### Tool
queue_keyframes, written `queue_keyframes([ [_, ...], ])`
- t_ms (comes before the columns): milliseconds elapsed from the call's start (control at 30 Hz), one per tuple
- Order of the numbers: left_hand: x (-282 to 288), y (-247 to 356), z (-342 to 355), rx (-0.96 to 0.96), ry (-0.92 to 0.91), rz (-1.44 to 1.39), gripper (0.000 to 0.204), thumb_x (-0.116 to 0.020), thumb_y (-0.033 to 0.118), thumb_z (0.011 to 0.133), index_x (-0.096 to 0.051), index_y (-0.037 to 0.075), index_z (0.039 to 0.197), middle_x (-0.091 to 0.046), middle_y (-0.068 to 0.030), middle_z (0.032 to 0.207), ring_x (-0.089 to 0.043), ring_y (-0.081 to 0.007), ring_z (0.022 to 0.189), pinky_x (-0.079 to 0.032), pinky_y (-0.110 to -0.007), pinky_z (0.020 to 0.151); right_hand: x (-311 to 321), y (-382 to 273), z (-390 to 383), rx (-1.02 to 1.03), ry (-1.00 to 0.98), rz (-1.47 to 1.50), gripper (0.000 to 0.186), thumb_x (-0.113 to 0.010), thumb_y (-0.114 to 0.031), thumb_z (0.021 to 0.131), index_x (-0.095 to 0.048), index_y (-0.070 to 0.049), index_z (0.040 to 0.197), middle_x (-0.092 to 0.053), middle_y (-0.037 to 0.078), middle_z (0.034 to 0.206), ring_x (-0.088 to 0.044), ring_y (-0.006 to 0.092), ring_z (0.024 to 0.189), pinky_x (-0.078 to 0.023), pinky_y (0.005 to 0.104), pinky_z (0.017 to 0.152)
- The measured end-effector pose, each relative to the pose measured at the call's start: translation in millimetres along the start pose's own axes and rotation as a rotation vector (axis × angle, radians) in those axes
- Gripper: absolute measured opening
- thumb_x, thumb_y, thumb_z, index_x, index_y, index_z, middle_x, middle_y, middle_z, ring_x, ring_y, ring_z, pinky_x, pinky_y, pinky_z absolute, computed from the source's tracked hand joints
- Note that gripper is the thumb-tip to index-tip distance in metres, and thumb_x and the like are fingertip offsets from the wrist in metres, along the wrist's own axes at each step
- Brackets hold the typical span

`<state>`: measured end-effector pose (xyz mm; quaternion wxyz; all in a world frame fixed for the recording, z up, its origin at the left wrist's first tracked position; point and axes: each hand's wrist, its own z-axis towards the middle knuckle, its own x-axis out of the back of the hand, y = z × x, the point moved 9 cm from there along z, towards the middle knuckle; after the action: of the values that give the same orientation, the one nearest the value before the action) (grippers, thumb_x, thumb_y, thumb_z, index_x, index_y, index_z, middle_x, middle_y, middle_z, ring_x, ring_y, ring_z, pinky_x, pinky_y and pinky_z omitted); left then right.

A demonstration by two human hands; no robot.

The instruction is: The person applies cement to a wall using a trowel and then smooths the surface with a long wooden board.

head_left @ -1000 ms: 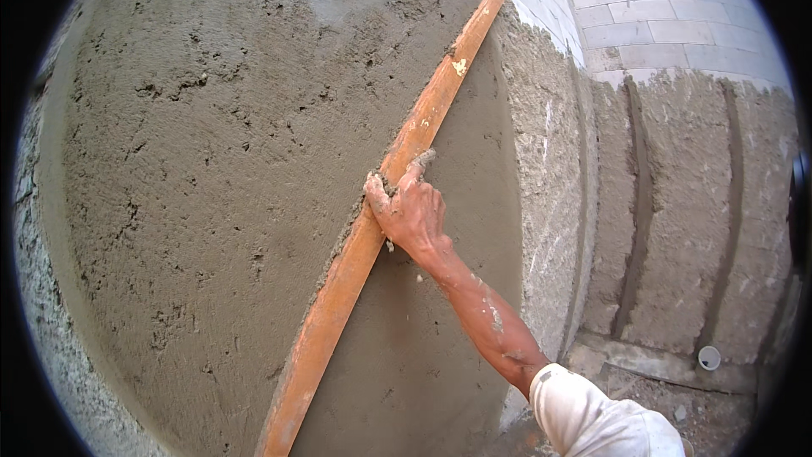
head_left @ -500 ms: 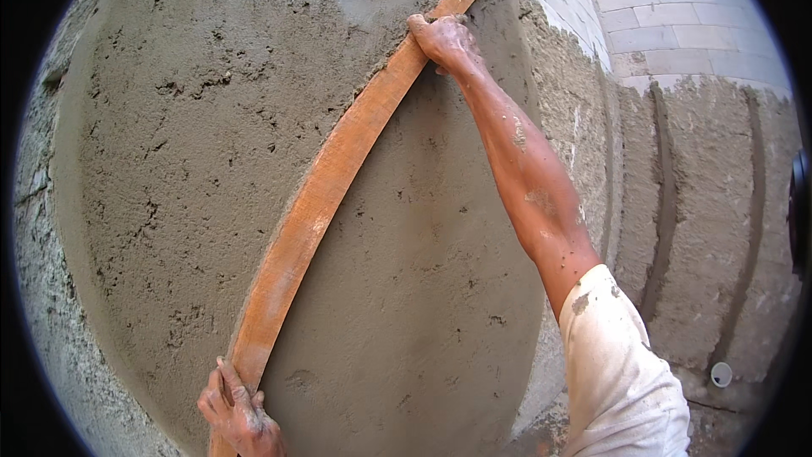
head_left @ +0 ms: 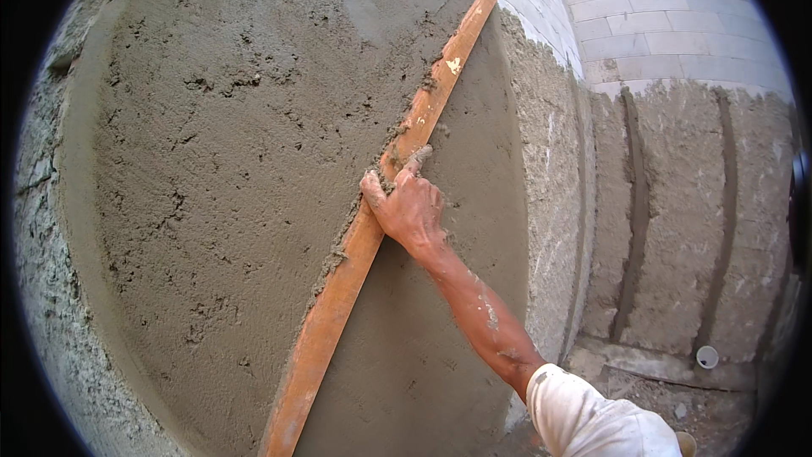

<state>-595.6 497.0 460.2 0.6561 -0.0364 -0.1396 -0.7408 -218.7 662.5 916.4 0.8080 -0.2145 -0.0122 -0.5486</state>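
A long wooden straightedge board lies diagonally against a wall of wet grey mortar. Its upper end is toward the top right, and its lower end runs out of the picture at the bottom. My right hand is closed around the board near its middle, thumb over the left edge and fingers at the right edge. Fresh mortar clings to the fingers. Lumps of mortar have gathered along the board's left edge. To the left the mortar is rough and pitted; right of the board it looks smoother. My left hand is out of view.
Rough bare wall borders the mortar at the far left. On the right, a side wall carries vertical mortar strips below pale blocks. A white round pipe end or cup is near its base, above a debris-strewn floor.
My right hand has come down with the board, whose upper end now shows. More mortar has piled on its edge. My left hand has left the picture, and the view has shifted slightly.
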Motion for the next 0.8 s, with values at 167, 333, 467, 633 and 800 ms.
queue_keyframes([
  [167, 35, 31, 127, -0.036, 0.074, -0.013, 0.064, -0.074, 0.006, 0.086, -0.054, 0.003, 0.148, -0.061, -0.025, 0.127, -0.057, -0.0455, 0.107, -0.048, -0.054, 0.091, 36, -36, 118, 0.068, 0.075, -0.085, 0.08, -0.055, -0.062, 0.091, -0.067, 0.015, 0.11, -0.07, 0.036, 0.098, -0.069, 0.049, 0.099, -0.054, 0.0542, 0.091],
  [333, 43, 77, 251, -0.027, 0.006, -0.016, 0.066, -0.073, 0.01, 0.083, -0.055, 0.005, 0.147, -0.06, -0.0214, 0.132, -0.058, -0.0428, 0.107, -0.047, -0.053, 0.092, 81, -58, 259, -0.039, 0.068, -0.066, 0.079, -0.053, -0.067, 0.09, -0.07, 0.003, 0.122, -0.069, 0.027, 0.124, -0.066, 0.0399, 0.118, -0.055, 0.0465, 0.098],
  [467, 37, 70, 246, 0.083, -0.048, -0.132, 0.082, -0.065, -0.013, 0.072, -0.046, -0.004, 0.151, -0.052, -0.0192, 0.136, -0.048, -0.0373, 0.117, -0.043, -0.047, 0.1, 77, -68, 253, -0.047, -0.007, 0.085, 0.077, -0.054, -0.061, 0.088, -0.068, 0.004, 0.126, -0.069, 0.026, 0.125, -0.065, 0.0377, 0.122, -0.052, 0.045, 0.102],
  [633, 22, 26, 152, 0.03, -0.046, -0.064, 0.068, -0.067, 0.002, 0.082, -0.052, -0.001, 0.148, -0.055, -0.0205, 0.136, -0.053, -0.0403, 0.114, -0.046, -0.051, 0.096, 58, -55, 171, -0.086, 0.044, -0.001, 0.087, -0.051, -0.057, 0.087, -0.053, 0.018, 0.133, -0.065, 0.037, 0.124, -0.061, 0.048, 0.122, -0.047, 0.0498, 0.107],
  [800, -12, -35, -5, 0.099, -0.117, -0.033, 0.052, -0.065, 0.019, 0.097, -0.055, 0.0, 0.145, -0.058, -0.0262, 0.134, -0.058, -0.0469, 0.109, -0.049, -0.057, 0.096, 17, -34, 30, -0.054, 0.068, -0.025, 0.085, -0.055, -0.056, 0.092, -0.052, 0.021, 0.129, -0.069, 0.039, 0.101, -0.068, 0.0517, 0.103, -0.052, 0.0578, 0.093],
])
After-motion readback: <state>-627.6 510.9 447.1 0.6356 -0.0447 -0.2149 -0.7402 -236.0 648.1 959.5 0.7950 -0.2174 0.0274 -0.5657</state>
